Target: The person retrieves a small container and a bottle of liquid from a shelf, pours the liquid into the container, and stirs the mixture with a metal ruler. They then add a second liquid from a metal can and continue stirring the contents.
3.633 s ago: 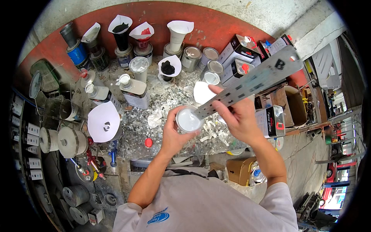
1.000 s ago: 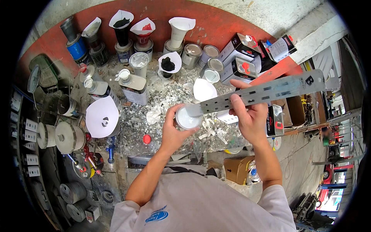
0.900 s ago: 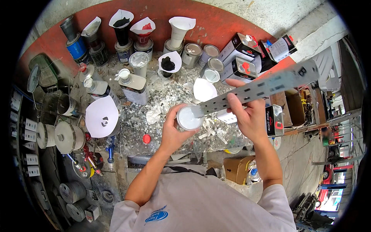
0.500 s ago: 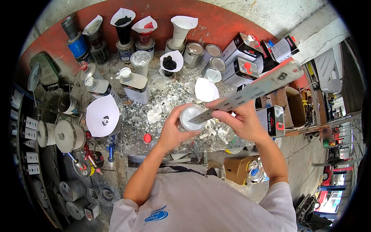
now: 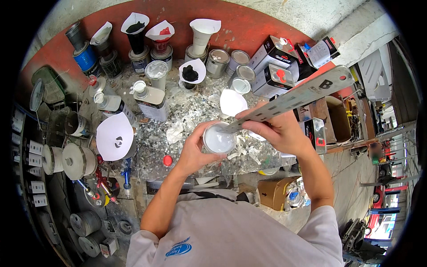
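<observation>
My left hand [image 5: 195, 149] is wrapped round a clear cup [image 5: 219, 139] holding whitish-grey liquid, above the front of the paint-spattered bench. Between the fingers and thumb of my right hand [image 5: 278, 131] is a long flat metal mixing stick [image 5: 298, 95] with slots and markings. Its lower end reaches the cup's far right rim and its other end slants up to the right. Whether the tip dips into the liquid is hard to see. Just beyond the cup stands a white paper strainer [image 5: 233, 103]. A crumpled white tissue [image 5: 174, 132] lies left of my left hand.
Paint cans [image 5: 218, 62] with paper strainers line the back. Rectangular solvent tins [image 5: 273, 80] stand at the right, a bottle-topped tin [image 5: 151, 102] at the left. A red cap [image 5: 167, 160] lies near the front edge. Spray guns [image 5: 102, 182] hang at the left; a cardboard box [image 5: 275, 193] sits below.
The mixing stick has shifted from over the cup's middle to its right rim, and the liquid surface is more exposed. The whole view has moved slightly.
</observation>
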{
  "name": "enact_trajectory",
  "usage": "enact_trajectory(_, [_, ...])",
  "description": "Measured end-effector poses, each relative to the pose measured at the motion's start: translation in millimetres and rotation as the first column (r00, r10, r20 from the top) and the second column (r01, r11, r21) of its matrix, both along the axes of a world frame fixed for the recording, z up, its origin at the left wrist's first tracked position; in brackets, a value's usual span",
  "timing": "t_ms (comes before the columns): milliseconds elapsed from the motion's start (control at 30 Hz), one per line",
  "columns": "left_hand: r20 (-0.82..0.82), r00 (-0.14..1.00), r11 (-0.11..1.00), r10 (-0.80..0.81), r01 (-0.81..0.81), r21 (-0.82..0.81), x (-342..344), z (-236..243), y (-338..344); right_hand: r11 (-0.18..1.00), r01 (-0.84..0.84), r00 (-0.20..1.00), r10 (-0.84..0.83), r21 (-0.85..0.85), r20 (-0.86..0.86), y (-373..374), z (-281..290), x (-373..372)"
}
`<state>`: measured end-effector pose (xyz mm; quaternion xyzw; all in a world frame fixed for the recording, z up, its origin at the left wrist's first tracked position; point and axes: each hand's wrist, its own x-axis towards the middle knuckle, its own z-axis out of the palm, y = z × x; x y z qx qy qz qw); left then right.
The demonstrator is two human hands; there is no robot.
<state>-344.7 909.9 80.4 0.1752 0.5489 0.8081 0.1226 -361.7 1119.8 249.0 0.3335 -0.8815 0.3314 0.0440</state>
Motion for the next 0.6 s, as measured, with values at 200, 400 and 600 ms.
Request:
enact_trajectory(200, [0.073,0.994,0.996,0.078,-0.080,0.032,1.7,-5.5,3.2,0.993,0.108,0.991,-0.103,-0.057,0.082,-10.9,-6.4,23.9])
enact_trajectory(400, [0.004,0.993,0.993,0.114,-0.114,-0.012,5.1,2.0,-8.0,0.970,0.120,0.991,-0.131,-0.210,-0.039,-24.1,13.0,16.8])
enact_trajectory(600, [0.047,0.979,0.979,0.196,-0.193,-0.064,7.5,37.9,-41.3,0.987,0.019,0.979,-0.052,-0.163,-0.198,-43.7,29.8,-14.3])
